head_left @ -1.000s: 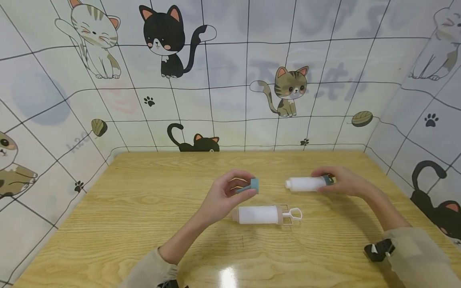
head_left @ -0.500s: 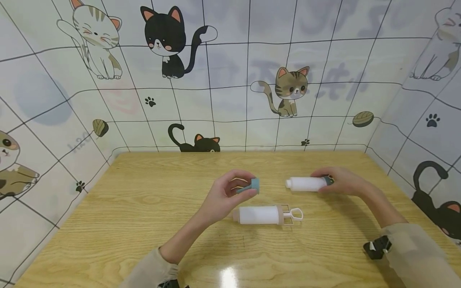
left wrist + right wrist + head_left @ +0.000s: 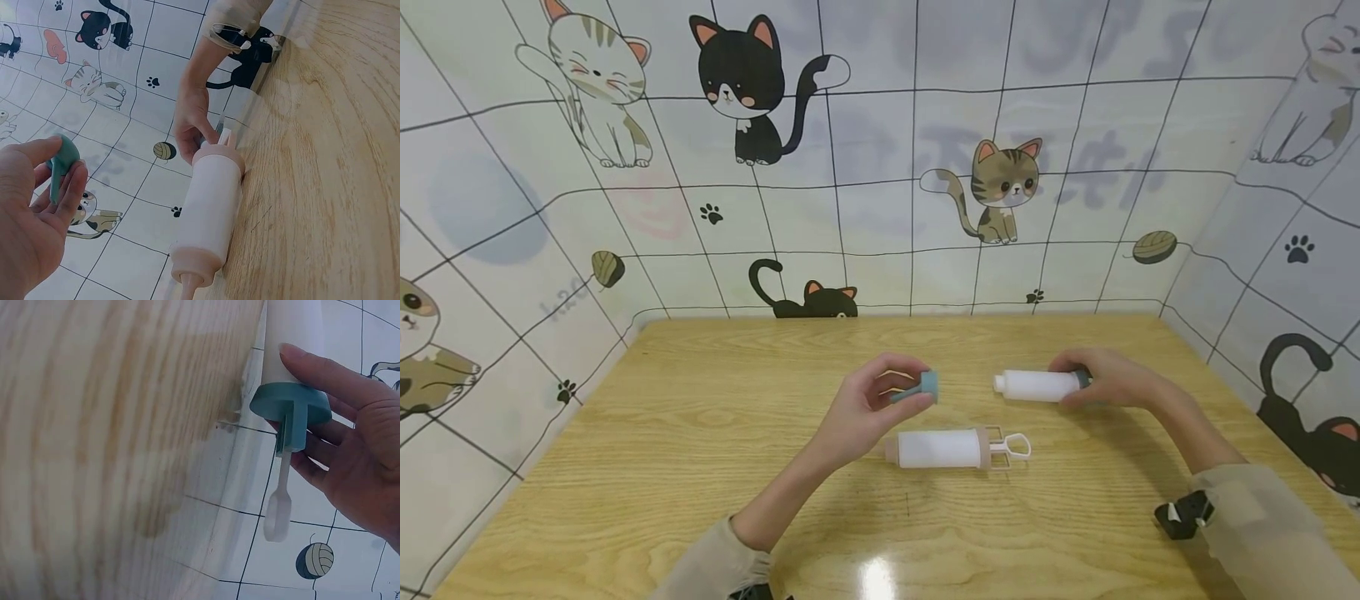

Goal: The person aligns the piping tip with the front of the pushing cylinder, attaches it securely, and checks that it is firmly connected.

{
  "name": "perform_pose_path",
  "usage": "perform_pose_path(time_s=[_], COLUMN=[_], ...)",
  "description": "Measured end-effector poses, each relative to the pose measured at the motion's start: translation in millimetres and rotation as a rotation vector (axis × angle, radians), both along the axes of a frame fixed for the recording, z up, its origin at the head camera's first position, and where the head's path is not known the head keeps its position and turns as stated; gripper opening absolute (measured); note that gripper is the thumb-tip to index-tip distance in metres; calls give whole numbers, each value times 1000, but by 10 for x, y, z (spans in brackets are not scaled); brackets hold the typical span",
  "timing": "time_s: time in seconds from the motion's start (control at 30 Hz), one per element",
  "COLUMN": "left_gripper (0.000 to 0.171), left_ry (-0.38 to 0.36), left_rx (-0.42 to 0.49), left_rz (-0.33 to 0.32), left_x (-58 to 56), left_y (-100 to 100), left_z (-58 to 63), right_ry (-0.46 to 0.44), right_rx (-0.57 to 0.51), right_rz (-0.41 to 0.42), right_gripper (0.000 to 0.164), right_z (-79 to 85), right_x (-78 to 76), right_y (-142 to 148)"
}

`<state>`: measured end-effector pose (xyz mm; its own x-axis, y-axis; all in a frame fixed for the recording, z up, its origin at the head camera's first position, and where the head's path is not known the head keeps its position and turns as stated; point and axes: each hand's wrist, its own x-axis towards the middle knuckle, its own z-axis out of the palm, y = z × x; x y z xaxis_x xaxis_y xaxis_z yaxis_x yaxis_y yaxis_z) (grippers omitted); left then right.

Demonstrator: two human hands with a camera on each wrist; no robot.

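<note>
Between thumb and fingertips my left hand (image 3: 872, 408) pinches a teal nozzle cap (image 3: 929, 385) with a thin spout, held above the table. My right hand (image 3: 1108, 379) grips a white syringe-like tube (image 3: 1037, 385) by its teal end, the narrow white tip facing left. Seen from the right wrist, a teal collar (image 3: 290, 403) and a white pull handle (image 3: 279, 515) stick out of that end; the thumb lies along the white barrel. Nearer to me, a similar white tube with pinkish ends (image 3: 938, 448) lies on the table, its looped handle (image 3: 1018, 447) pointing right.
Under everything is a wood-grain table (image 3: 700, 500). Behind it and at both sides stand wall sheets (image 3: 880, 208) printed with cats and grid lines. A light glare shows near the table's front.
My right hand's fingers have shifted slightly on the tube's teal end, hiding more of it in the head view. The left hand and the pinkish tube hold their places.
</note>
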<state>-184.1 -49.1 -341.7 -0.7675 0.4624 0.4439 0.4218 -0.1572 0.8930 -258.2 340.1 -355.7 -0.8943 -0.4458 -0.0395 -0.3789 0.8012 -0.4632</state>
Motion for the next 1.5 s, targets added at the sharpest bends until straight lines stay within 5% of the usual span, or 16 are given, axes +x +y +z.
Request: perform_pose_path(time_s=[0.37,0.8,1.5], left_gripper=[30,31,31], left_ry=[-1,-13,-7], left_rx=[-6,-3,14], left_rz=[9,20,41], left_x=[-9,-26,-61], left_y=[-14,-38,-63], left_z=[8,4,9], right_ry=[128,159,339], right_rx=[-47,-149,-238], right_rz=[-13,-7,134], right_gripper=[47,46,47], right_z=[62,232,544], right_x=[47,158,405], right_y=[25,-190,-631])
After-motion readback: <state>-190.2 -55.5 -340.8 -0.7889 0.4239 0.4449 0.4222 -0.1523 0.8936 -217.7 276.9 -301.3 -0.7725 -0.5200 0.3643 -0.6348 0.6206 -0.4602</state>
